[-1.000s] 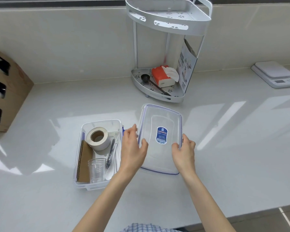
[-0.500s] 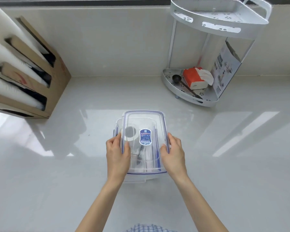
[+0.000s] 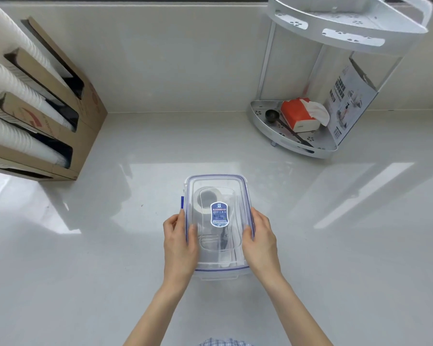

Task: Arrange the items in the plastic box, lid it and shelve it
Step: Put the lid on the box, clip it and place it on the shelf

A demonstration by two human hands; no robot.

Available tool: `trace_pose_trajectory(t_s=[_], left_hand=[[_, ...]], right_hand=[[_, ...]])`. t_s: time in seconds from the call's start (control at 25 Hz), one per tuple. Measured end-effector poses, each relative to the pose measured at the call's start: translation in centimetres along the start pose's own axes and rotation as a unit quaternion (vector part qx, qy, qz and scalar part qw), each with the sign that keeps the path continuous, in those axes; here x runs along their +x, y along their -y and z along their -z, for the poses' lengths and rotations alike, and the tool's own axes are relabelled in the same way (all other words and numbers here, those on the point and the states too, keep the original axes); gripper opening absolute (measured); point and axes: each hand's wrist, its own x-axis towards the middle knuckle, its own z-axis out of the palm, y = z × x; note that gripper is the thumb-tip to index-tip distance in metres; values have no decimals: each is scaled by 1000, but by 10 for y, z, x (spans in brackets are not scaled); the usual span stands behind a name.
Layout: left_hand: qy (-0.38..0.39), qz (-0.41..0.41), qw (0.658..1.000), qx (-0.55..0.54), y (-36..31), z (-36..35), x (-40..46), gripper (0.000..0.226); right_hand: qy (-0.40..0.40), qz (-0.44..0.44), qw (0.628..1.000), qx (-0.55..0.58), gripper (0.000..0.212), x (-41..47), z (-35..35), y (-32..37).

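So the lid [image 3: 216,196] is sitting on the plastic box [image 3: 219,274] in the middle of the counter [image 3: 85,270], with the left hand [image 3: 179,242] and right hand [image 3: 260,239] each clamped on a long edge, thumbs on top. The main risk is that it's only resting there, not snapped: the blue side latch [image 3: 182,202] looks flipped out on the left. If the person lifts it toward the corner shelf [image 3: 345,28] like that, the lid could pop off and the tape roll [image 3: 205,199] and other bits inside could spill.
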Motion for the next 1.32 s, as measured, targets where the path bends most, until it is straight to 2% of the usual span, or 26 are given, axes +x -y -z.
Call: trace_pose_trajectory(t_s=[0.2, 0.36, 0.56, 0.64, 0.76, 0.92, 1.32], left_hand=[[6, 25, 1000, -14, 5, 2, 1, 37], [16, 66, 997, -42, 11, 4, 4, 44], [16, 64, 996, -61, 15, 7, 4, 43], [16, 62, 996, -61, 16, 7, 3, 43], [20, 60, 996, -67, 16, 8, 4, 43], [27, 66, 995, -75, 18, 9, 4, 44], [53, 113, 986, -109, 21, 12, 4, 46]], right_hand=[[19, -6, 1000, -8, 47, -3, -2, 1], [23, -29, 999, 40, 46, -3, 3, -3], [114, -170, 972, 119, 69, -1, 18, -6], [129, -186, 969, 102, 67, 1, 20, -5], [77, -134, 987, 48, 48, 2, 18, -2], [71, -82, 994, 4, 48, -3, 10, 2], [44, -55, 995, -63, 51, -3, 0, -3]])
